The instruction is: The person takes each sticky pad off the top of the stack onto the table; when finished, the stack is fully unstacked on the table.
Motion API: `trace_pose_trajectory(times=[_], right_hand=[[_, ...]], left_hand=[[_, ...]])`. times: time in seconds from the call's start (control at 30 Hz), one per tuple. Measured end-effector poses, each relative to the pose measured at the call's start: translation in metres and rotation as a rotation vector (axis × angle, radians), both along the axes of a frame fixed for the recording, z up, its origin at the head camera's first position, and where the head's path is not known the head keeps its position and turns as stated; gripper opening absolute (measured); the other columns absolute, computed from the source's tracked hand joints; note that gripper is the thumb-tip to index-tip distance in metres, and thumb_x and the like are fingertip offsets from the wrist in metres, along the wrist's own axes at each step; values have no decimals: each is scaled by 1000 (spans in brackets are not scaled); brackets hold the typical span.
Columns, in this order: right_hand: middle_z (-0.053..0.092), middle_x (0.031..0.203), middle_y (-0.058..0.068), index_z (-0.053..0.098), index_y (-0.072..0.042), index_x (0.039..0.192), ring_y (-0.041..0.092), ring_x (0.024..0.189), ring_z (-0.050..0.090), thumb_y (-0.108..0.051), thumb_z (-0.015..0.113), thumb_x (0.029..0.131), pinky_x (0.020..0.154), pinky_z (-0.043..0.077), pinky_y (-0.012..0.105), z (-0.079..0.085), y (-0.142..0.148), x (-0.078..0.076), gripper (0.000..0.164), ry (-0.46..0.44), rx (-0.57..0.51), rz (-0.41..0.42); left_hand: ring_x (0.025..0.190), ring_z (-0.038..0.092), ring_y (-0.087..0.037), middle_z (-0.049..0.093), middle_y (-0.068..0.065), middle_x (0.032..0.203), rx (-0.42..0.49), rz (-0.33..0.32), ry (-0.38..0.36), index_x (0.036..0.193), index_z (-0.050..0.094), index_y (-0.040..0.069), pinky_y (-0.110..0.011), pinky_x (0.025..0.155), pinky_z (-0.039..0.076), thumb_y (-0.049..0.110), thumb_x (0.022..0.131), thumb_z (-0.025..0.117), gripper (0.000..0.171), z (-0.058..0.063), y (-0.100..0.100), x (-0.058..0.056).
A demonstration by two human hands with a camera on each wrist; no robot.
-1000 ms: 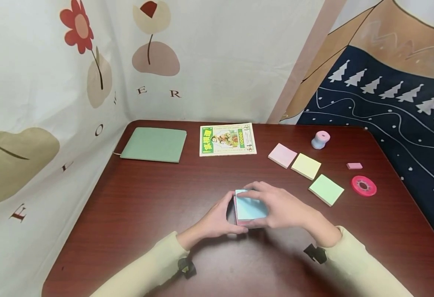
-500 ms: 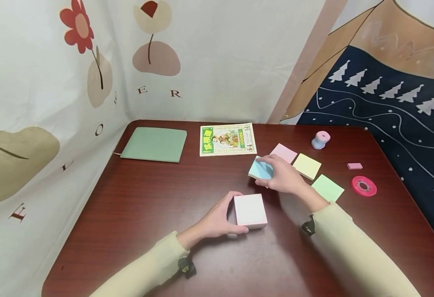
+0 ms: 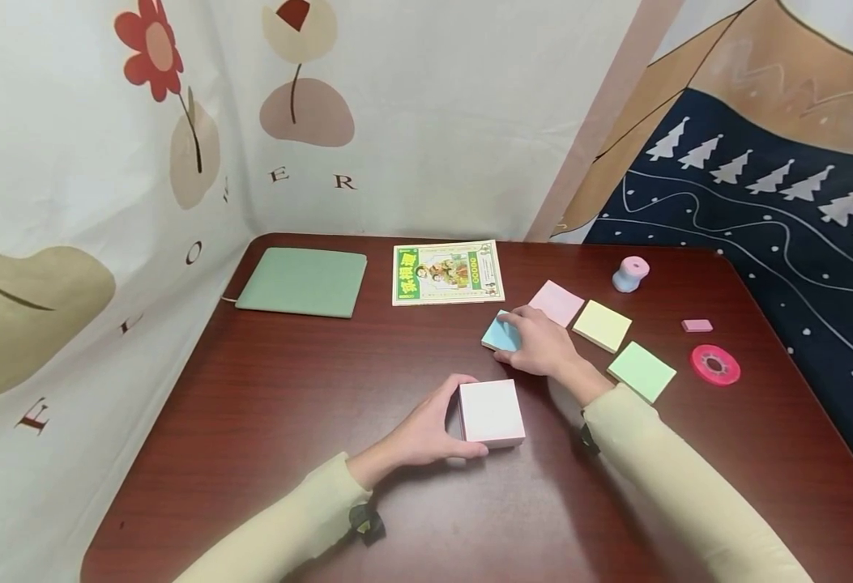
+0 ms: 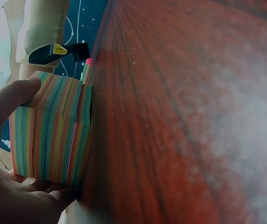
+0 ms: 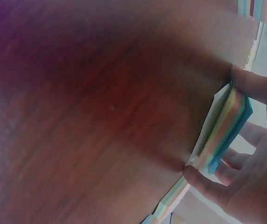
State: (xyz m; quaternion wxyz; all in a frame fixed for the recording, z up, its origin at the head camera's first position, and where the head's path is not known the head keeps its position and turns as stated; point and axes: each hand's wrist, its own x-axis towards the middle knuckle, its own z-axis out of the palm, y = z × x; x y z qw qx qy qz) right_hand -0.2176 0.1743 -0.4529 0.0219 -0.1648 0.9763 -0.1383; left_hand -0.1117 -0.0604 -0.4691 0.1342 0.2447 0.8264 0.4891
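My left hand [image 3: 426, 429] holds a stack of sticky note pads [image 3: 492, 413] on the table, thumb at the near side and fingers at the far side. The stack's top is white, and its sides show coloured stripes in the left wrist view. Farther back, my right hand [image 3: 543, 344] grips a blue-topped sticky note pad [image 3: 501, 334] between thumb and fingers, its striped edge [image 5: 224, 133] facing the right wrist camera. The blue pad is at table level or very close to it, beside a pink pad [image 3: 555, 302] that the hand partly covers.
A yellow pad [image 3: 602, 325] and a green pad [image 3: 641, 371] continue the diagonal row. To the right are a pink-and-blue spool-shaped item [image 3: 630, 274], a small pink block [image 3: 697, 325] and a pink ring [image 3: 715, 365]. A green notebook [image 3: 302, 282] and a printed booklet [image 3: 448, 273] lie at the back.
My right hand has lifted the blue pad off the stack and carried it back towards the pink pad, then shifted slightly left with it. The left hand stays on the stack.
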Motion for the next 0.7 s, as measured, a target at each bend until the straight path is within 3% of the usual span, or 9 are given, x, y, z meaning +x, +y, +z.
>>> trace_pose_trajectory(times=[0.4,0.53,0.7], right_hand=[[50,135,15,55,-12,140,31,119,49,-48,74,82,86,47,51,6,1,6,71,11,36,20],[51,136,13,57,-11,138,31,120,48,-50,73,83,83,48,52,20,2,15,69,32,-16,32],[52,137,9,61,-13,133,28,124,48,-50,70,86,89,46,51,42,2,31,61,42,-137,115]], left_hand=[[109,52,-12,55,5,123,7,-2,15,135,43,19,-38,97,42,31,67,90,84,0,0,0],[110,52,-12,55,5,123,2,3,7,135,42,20,-38,98,41,32,67,90,84,0,0,0],[110,52,-11,55,6,123,-9,4,2,136,42,20,-38,98,41,31,67,90,84,1,1,1]])
